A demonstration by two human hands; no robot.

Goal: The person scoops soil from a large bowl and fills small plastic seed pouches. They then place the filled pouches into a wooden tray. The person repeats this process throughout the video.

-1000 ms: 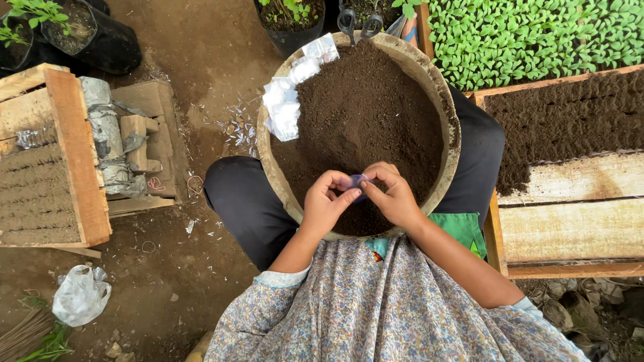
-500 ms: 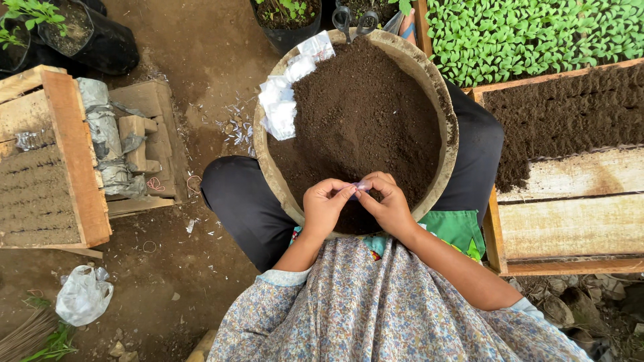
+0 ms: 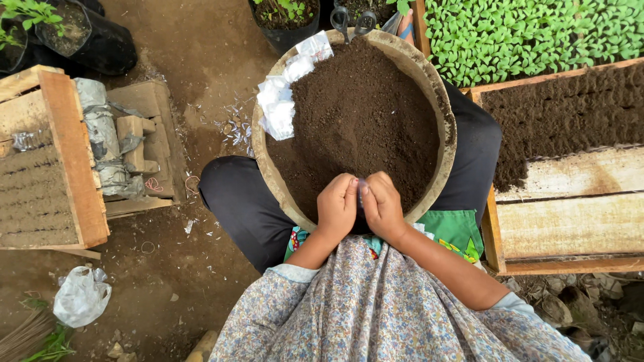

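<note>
Two hands meet over the near rim of the round basin (image 3: 443,114) that rests on our lap. Our left hand (image 3: 335,208) and our right hand (image 3: 384,206) are curled and pressed close together, knuckles up, fingertips turned toward one another. Between them we pinch a small clear plastic piece (image 3: 363,190), thin and pale; only a sliver of it shows between the fingers, so we cannot tell its full shape. It sits just above the dark soil (image 3: 362,121) that fills the basin almost to the brim.

On the far left edge of the basin lies a bunch of white plastic packets (image 3: 282,104), partly draped over the rim. At the far rim a pair of scissors (image 3: 352,19) lies with its handles toward us.

To our right stands a wooden tray (image 3: 570,201), its far part filled with soil and its near part bare boards. Beyond it grows a bed of green seedlings (image 3: 537,30). To our left is a wooden crate (image 3: 64,154), and beside it a stack of bricks and wrapped bundles (image 3: 117,144). A crumpled white plastic bag (image 3: 82,295) lies on the earth floor near our left knee. Black grow bags (image 3: 80,30) with small plants stand at the far left.
</note>
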